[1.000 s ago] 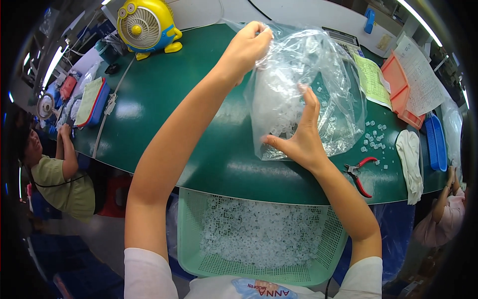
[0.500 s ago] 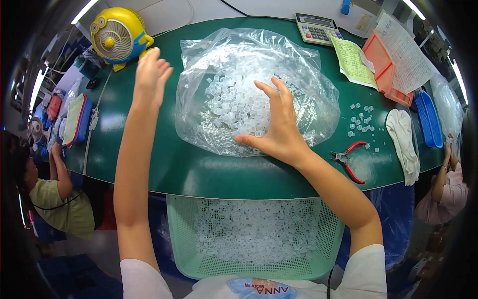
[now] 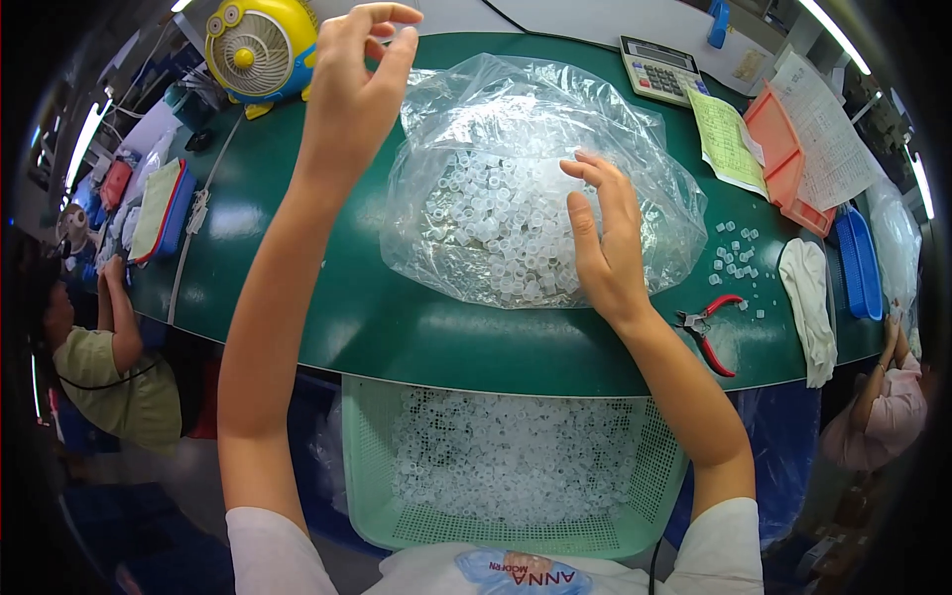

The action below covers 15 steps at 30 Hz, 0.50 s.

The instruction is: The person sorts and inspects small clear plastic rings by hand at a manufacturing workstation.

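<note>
A clear plastic bag (image 3: 635,149) lies on the green table, with many small translucent white plastic caps (image 3: 496,213) inside it. My left hand (image 3: 352,94) is raised near the bag's far left corner, fingers loosely bent and thumb apart, with nothing seen in it. Over the right part of the bag, my right hand (image 3: 610,243) is open, its thumb and fingers apart; whether it touches the plastic I cannot tell. Below the table edge a light green mesh basket (image 3: 367,466) holds many more of the small caps.
Red-handled cutting pliers (image 3: 709,337), several loose caps (image 3: 734,253) and a white glove (image 3: 805,307) lie at right. Behind them are a calculator (image 3: 659,71), papers (image 3: 729,144), an orange tray (image 3: 783,149) and a blue basket (image 3: 858,263). A yellow fan (image 3: 248,55) stands far left. Two people sit at the sides.
My left hand has risen and moved right, its fingers now more bent. My right hand has shifted right over the bag, its thumb closer to its fingers. The view has shifted slightly.
</note>
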{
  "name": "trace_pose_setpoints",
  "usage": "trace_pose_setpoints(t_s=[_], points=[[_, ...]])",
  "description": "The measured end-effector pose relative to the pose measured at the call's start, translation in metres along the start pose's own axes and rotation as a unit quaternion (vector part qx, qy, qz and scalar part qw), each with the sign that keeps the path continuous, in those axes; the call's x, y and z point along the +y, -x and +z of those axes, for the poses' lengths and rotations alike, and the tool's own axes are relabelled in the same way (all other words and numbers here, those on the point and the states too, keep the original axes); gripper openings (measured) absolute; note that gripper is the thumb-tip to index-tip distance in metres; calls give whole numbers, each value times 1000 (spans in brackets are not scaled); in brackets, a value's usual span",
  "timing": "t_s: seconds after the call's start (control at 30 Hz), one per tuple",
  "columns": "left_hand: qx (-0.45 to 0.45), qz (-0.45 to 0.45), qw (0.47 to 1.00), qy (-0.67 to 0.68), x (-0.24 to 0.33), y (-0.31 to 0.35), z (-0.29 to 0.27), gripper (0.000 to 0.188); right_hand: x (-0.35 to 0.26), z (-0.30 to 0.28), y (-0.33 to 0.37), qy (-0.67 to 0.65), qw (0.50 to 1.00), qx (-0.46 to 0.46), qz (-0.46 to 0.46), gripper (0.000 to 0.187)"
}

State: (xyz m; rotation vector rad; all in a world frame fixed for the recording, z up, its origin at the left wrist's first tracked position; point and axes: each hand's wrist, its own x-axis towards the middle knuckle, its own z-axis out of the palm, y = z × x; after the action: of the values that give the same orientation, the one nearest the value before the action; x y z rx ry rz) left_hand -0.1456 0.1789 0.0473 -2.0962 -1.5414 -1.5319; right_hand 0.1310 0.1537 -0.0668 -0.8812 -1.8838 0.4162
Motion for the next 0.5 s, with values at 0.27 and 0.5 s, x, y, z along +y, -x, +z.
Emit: trace_pose_setpoints(t_s=[0.27,0.5], points=[[-292,-276,904,-149,-126,-40,83,76,-3,2,-1,34,999,-1,-33,30],[4,-102,989,-109,-77,-9,57,49,-17,-9,-13,90,991,-41,-93,13]])
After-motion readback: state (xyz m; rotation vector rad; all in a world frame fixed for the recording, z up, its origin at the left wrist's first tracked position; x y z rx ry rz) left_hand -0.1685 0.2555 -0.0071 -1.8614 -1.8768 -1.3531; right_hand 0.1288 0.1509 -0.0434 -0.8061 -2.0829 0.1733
